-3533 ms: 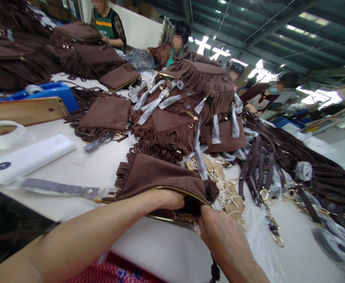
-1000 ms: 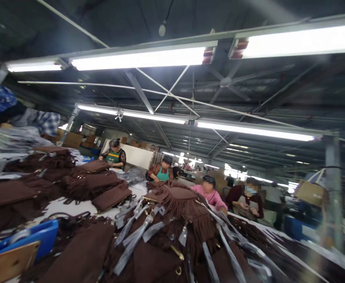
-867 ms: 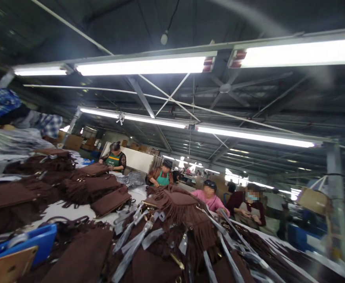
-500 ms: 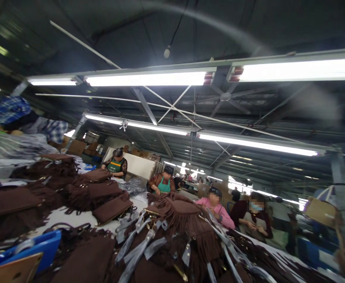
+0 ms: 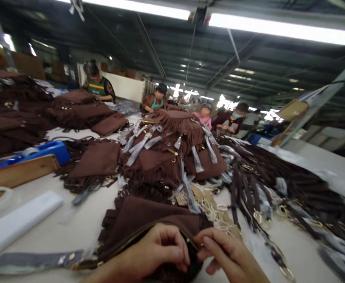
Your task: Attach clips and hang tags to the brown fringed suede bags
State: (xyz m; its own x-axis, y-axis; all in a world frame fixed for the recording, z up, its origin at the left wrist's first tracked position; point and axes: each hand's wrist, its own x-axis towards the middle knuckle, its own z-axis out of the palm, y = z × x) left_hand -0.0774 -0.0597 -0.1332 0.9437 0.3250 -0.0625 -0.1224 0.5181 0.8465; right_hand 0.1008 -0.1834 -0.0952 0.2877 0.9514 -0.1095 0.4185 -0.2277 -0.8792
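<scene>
Bag (image 5: 157, 210) gapes, bottom centre; I see left hand (image 5: 162, 249) curled, right hand (image 5: 227, 251) half-closed; their hold I can't tell.

Left — blue tape dispenser (image 5: 60, 150) behind a gold-backed phone (image 5: 21, 171), white tape roll (image 5: 5, 201) in the foreground; above — lit tube lights (image 5: 278, 29).

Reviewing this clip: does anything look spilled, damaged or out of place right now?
Nothing looks clearly damaged or spilled. White strings lie tangled over brown tags beyond the right end of the open bag, which looks untidy. The phone stands on its long edge, unusual for one.
</scene>
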